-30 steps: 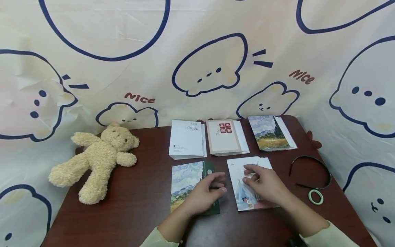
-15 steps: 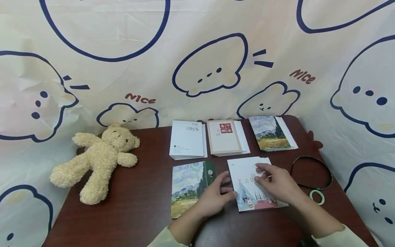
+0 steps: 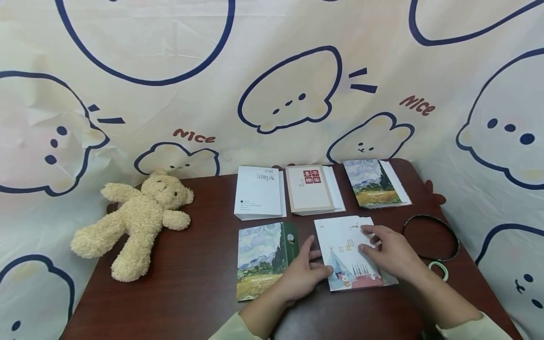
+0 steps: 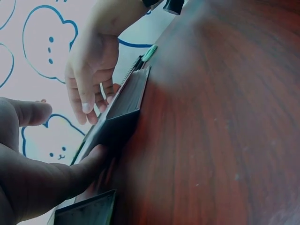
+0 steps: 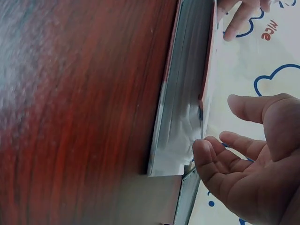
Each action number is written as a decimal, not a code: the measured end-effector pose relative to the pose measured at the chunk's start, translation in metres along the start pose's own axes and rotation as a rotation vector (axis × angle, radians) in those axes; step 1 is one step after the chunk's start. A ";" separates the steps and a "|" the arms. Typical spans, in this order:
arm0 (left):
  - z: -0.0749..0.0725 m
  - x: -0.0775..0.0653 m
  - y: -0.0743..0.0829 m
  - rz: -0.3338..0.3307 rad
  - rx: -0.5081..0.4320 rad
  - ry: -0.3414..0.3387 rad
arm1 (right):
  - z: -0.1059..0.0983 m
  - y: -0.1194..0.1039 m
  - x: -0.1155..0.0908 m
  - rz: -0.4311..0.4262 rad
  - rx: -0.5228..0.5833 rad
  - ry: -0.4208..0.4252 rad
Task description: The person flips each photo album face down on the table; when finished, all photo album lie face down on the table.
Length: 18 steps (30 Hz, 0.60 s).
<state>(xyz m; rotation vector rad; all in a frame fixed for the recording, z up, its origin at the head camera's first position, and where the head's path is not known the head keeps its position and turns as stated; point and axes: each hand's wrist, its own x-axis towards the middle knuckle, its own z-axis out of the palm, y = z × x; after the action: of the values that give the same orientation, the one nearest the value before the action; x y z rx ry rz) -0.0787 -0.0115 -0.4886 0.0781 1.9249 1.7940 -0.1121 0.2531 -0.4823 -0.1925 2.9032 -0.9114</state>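
A white photo album (image 3: pixel 335 236) with a tent drawing on its cover lies face up near the front of the table. My left hand (image 3: pixel 302 271) is at its left edge; in the left wrist view a fingertip meets the album's spine (image 4: pixel 119 123). Over the right part of the cover is my right hand (image 3: pixel 388 250), fingers loosely bent. The right wrist view shows a fingertip of the right hand (image 5: pixel 253 173) close by the album's page edges (image 5: pixel 180 84). A landscape-painted photo album (image 3: pixel 259 255) with a green strip lies left of the white one, partly behind my left wrist.
Along the table's back stand a white album (image 3: pixel 257 191), a beige album (image 3: pixel 308 191) and another landscape-painted album (image 3: pixel 374 184). A plush bear (image 3: pixel 140 217) lies at the left. On the right are a thin black loop (image 3: pixel 454 236) and a pale green ring (image 3: pixel 445 271).
Both hands have moved right: the left from over the landscape-painted album to the white album's left edge, the right from the middle of the cover to its right side, uncovering more of the drawing.
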 end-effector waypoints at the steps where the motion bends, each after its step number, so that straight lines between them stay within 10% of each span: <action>1: 0.001 0.000 -0.001 -0.004 -0.005 0.002 | 0.000 0.001 0.000 0.005 -0.002 -0.003; 18: 0.011 0.005 -0.006 -0.018 -0.140 -0.061 | 0.000 0.012 0.001 0.023 -0.035 -0.054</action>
<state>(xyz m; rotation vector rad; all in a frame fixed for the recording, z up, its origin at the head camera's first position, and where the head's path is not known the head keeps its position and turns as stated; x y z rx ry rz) -0.0765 -0.0004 -0.4962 0.0660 1.7470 1.8870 -0.1139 0.2627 -0.4887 -0.1826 2.8671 -0.8386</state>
